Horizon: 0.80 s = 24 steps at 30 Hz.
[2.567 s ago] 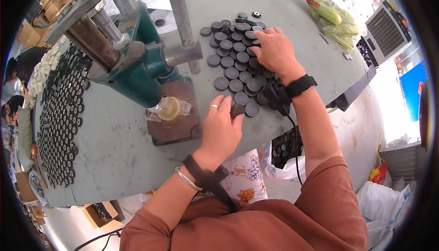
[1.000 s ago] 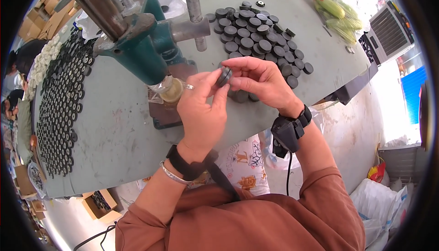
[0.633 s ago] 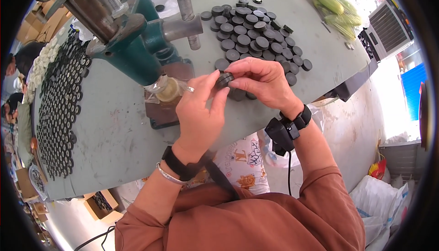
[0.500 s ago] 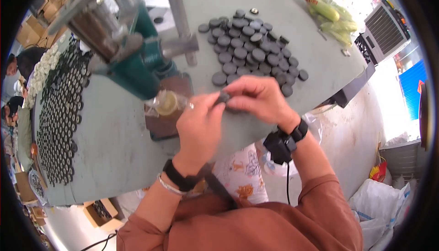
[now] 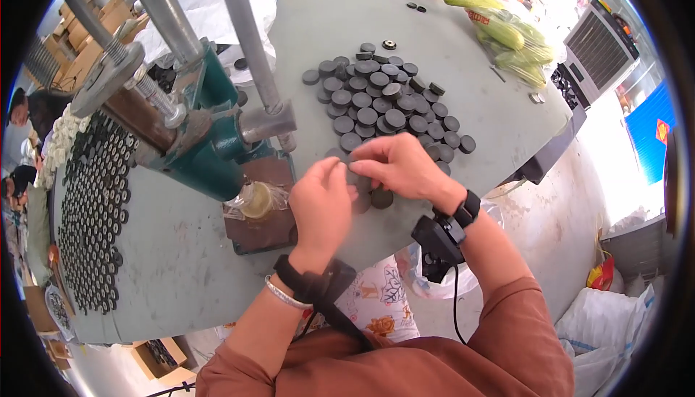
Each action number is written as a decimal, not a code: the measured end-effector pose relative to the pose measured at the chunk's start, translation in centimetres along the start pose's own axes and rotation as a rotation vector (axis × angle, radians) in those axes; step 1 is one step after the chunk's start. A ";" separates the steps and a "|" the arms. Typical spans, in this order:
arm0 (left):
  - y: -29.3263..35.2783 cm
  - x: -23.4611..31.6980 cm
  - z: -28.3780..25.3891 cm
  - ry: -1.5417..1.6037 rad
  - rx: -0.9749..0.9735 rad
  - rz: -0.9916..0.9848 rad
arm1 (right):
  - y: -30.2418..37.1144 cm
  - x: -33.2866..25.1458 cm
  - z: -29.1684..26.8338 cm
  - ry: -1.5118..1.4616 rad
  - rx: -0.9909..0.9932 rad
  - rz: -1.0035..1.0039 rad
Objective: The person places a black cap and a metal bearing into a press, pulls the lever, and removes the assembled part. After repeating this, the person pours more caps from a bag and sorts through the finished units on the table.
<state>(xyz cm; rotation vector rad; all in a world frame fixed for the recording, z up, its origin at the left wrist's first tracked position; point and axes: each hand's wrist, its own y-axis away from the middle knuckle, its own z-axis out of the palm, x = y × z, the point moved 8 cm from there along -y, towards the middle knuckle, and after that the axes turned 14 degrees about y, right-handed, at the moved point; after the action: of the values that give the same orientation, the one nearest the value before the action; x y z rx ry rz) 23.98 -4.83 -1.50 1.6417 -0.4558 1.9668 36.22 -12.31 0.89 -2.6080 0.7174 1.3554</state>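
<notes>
My left hand (image 5: 322, 205) and my right hand (image 5: 407, 169) meet over the table just right of the press, fingertips pinched close together. Whatever lies between the fingertips is blurred and mostly hidden. A dark round disc (image 5: 381, 196) shows just below my right hand's fingers. Beyond my hands spreads a loose pile of dark grey discs (image 5: 367, 116). To the left of my left hand stands a green bench press (image 5: 206, 154) with steel rods. On its base sits a pale yellow round fixture (image 5: 257, 200) wrapped in clear film.
Many ring-shaped dark pieces (image 5: 90, 209) stand in rows along the table's left side. A bag of long green vegetables (image 5: 503, 31) lies at the far right. A small metal-centred round piece (image 5: 389, 44) sits behind the pile. An open cardboard box (image 5: 163, 357) is on the floor.
My hands have shifted slightly, the left one lower, and the dark piece earlier seen between the fingertips is now hard to make out. The view has shifted, and a disc now shows below my right hand.
</notes>
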 end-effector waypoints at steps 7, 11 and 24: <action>-2.1 2.1 0.9 -0.793 -0.006 0.431 | -3.4 -0.4 -11.1 0.622 0.677 -0.176; -0.1 1.9 2.3 -0.889 -0.132 0.442 | -0.6 3.5 -17.2 0.635 0.693 -0.043; -0.1 -1.0 4.2 -1.017 -0.524 0.512 | 23.6 22.2 -6.3 0.234 0.939 0.535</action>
<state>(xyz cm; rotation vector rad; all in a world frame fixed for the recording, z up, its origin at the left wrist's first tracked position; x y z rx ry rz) 27.51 -7.39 -1.58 2.1548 -1.7279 0.9501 40.90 -42.96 -10.40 -1.8541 1.6668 0.5179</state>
